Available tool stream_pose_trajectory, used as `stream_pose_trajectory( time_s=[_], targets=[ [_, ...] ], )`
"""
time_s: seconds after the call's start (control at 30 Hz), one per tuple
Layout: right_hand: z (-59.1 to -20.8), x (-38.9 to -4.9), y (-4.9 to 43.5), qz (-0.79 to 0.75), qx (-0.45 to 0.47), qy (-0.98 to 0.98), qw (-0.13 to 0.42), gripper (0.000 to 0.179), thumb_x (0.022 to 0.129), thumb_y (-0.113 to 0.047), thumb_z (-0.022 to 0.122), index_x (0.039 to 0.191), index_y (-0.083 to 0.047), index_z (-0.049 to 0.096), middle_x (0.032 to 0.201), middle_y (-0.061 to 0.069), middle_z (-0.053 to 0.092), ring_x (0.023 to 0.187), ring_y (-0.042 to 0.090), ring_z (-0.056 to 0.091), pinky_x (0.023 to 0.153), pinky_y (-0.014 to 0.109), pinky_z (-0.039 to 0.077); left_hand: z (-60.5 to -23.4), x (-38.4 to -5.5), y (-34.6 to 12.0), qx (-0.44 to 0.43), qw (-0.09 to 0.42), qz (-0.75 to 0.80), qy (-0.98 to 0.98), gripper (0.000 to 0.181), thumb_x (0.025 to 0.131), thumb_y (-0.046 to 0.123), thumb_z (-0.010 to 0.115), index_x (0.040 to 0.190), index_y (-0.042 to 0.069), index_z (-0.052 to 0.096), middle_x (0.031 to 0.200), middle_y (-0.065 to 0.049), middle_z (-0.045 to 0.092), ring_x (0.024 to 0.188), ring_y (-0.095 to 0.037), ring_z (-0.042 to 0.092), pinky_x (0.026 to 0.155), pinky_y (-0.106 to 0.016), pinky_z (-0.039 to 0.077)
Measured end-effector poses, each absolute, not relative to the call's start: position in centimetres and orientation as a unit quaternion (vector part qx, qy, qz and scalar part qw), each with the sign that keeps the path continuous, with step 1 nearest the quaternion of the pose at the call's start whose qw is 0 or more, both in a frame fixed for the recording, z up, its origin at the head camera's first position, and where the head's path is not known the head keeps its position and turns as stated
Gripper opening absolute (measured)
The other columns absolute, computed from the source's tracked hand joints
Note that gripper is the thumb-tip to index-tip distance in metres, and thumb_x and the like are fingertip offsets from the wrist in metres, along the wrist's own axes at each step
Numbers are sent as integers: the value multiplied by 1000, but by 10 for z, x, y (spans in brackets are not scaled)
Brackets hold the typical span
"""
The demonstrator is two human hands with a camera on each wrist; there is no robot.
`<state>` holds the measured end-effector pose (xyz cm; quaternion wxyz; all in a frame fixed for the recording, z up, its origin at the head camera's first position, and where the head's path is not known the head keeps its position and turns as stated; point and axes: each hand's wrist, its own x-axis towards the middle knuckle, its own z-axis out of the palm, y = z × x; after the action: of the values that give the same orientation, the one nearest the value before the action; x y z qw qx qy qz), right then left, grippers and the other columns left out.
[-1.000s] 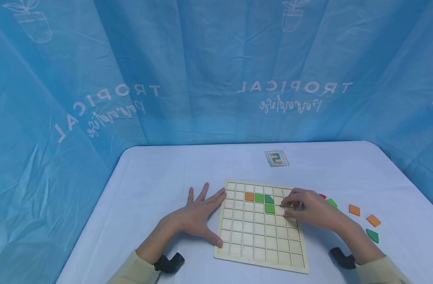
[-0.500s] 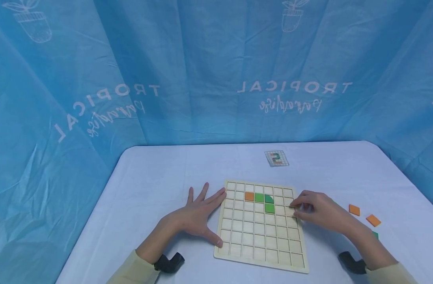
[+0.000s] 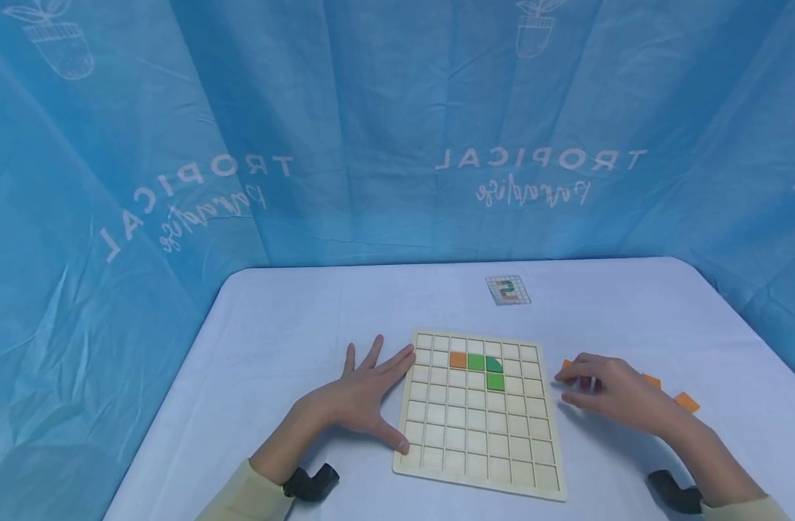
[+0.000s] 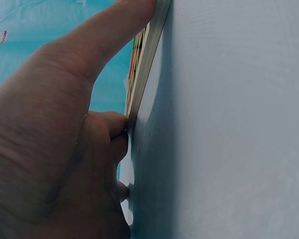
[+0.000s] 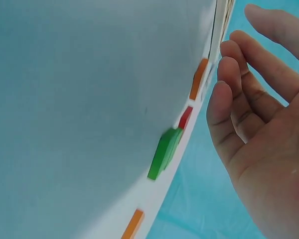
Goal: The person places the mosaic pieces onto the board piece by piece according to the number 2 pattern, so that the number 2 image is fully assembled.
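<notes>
My left hand [image 3: 361, 398] lies with fingers spread at the left edge of a pale wooden grid board [image 3: 469, 434]; its thumb and fingertips touch that edge. Set in the grid are an orange square tile [image 3: 458, 359], two light green square tiles [image 3: 495, 382] and a dark green rounded piece [image 3: 494, 365]. Beyond the board's right edge hovers my right hand [image 3: 615, 391], fingers loosely bent and nothing between them. In the right wrist view, an orange tile [image 5: 198, 79], a red piece [image 5: 185, 118] and green pieces [image 5: 162, 154] lie near it.
A small card [image 3: 508, 290] with a coloured grid pattern lies behind the board on the white table [image 3: 293, 311]. Orange tiles [image 3: 687, 402] show partly behind the right arm. A blue printed curtain [image 3: 397, 108] hangs around the table.
My right hand has moved right, from over the board to beyond its edge. An orange tile now shows beside its fingers, while loose green pieces are hidden behind the hand and arm. The left hand stays put.
</notes>
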<state>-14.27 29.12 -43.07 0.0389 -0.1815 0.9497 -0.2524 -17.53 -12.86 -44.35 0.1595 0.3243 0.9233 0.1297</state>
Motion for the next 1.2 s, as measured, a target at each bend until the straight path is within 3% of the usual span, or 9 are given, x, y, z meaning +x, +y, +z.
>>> stream_pose_trajectory(
  time_s=[0.17,0.4,0.57,1.2],
  targets=[
    [-428,-137,302,-267,-174,948,21,21,83,-32,77,101,-23,73,98,-10,61,77,4,54,62,24,47,-444,-176,-128,324,159,131,923,134,51,90,61,156,27,7,159,17,-5,142,-31,-19,102,-66,-16],
    [-418,-133,316,-248,-122,960,32,23,82,-27,78,104,-20,73,85,-11,59,76,10,53,61,24,48,-445,-175,-129,325,160,132,923,134,51,90,60,156,27,7,159,17,-5,142,-31,-19,102,-66,-16],
    [-417,-131,328,-229,-93,968,38,26,83,-28,76,107,-18,73,88,-10,60,78,13,53,62,23,48,-444,-175,-129,325,160,129,923,133,51,91,60,156,28,6,158,17,-6,142,-31,-19,103,-66,-16],
    [-430,-113,365,-216,-58,974,33,32,84,-39,74,106,-16,72,88,-10,62,74,6,54,63,23,50,-443,-175,-130,326,163,136,921,134,51,90,61,156,27,7,159,16,-5,142,-31,-19,103,-65,-16]
  ],
)
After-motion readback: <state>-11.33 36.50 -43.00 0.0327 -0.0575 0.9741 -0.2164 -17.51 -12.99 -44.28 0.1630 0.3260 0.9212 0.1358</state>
